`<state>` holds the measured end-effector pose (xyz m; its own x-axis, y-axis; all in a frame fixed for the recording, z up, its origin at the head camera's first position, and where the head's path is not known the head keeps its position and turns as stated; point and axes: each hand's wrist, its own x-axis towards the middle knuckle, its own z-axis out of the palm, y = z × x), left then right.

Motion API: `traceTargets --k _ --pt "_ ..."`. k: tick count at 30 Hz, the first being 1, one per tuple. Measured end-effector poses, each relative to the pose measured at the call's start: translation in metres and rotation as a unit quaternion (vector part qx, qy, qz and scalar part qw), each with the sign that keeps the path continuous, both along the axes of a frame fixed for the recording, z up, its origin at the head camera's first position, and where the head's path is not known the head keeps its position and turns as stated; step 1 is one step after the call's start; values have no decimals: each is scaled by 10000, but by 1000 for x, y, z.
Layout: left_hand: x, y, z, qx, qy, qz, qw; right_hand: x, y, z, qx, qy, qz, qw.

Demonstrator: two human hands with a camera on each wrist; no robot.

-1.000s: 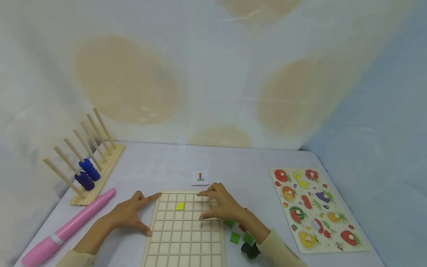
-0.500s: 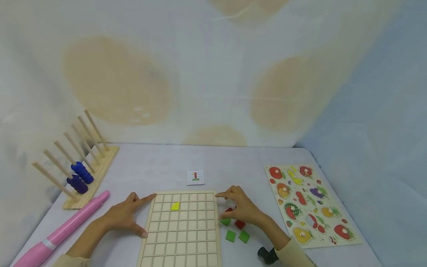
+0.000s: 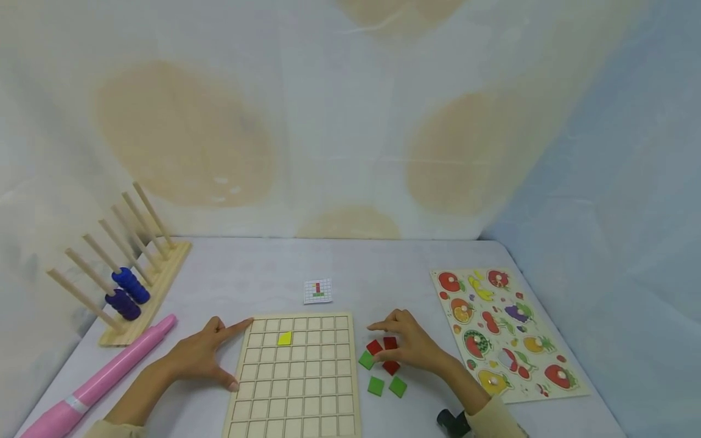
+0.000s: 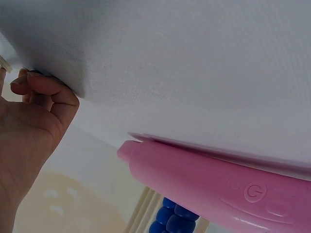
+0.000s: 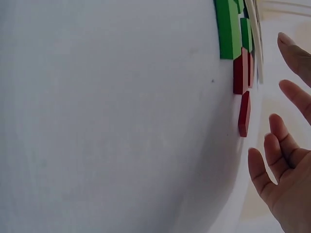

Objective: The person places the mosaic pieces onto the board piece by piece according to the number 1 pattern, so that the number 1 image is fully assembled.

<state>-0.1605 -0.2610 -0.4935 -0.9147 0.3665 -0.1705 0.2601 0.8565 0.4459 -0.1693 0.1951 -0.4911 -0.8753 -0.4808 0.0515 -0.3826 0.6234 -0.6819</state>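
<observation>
A wooden grid board [image 3: 296, 404] lies on the table in the head view, a yellow square tile [image 3: 285, 339] in one of its upper cells. My left hand [image 3: 196, 355] is at its left side, index fingertip at the top left corner and thumb at the edge lower down. Past the board's right edge, my right hand [image 3: 418, 345] is spread above several red tiles [image 3: 390, 342] and green tiles [image 3: 375, 385], partly covering them. Nothing is between its fingers. The right wrist view shows the same green tiles [image 5: 228, 31] beside that hand's loose fingers.
A small pattern card [image 3: 317, 291] lies behind the board. To the left are a pink wand-shaped device [image 3: 112, 376] and a wooden peg stand [image 3: 170, 267] with blue beads [image 3: 130, 285]. A fruit puzzle board [image 3: 517, 359] lies at right, a black object [image 3: 450, 421] by the right sleeve.
My right hand has moved right, from over the board's upper right to above the loose tiles. My left hand stays at the board's left edge. The head view has shifted slightly.
</observation>
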Motion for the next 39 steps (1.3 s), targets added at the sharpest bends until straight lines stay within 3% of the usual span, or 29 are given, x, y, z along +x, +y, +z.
traceTargets --k 12,22,34,39 --pt "0 1 0 146 -103 -86 9998 -9 4 -3 267 47 142 9995" --pt "-2 0 -2 132 -125 -62 9998 -6 4 -11 777 423 141 9960" --pt "-1 0 -3 53 -115 -30 9999 -6 4 -9 645 559 92 9963" --pt "1 -1 0 21 2 -117 9999 -5 1 -3 133 462 45 9988"
